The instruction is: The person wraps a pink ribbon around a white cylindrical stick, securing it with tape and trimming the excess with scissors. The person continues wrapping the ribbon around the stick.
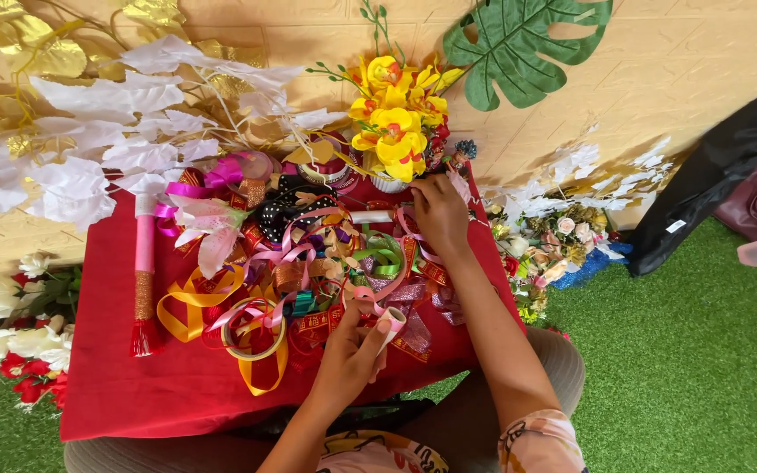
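close to the near edge of the red cloth (124,385), the left hand (350,355) has its fingers clamped on a small pink ribbon roll (392,321), thumb up along it. farther back the right hand (438,215) rests on the ribbon heap (308,271), fingers curled together near the yellow flowers (396,123); whether they pinch anything i cannot tell. bare cloth lies along the left and near edges, green turf (703,350) to the right.
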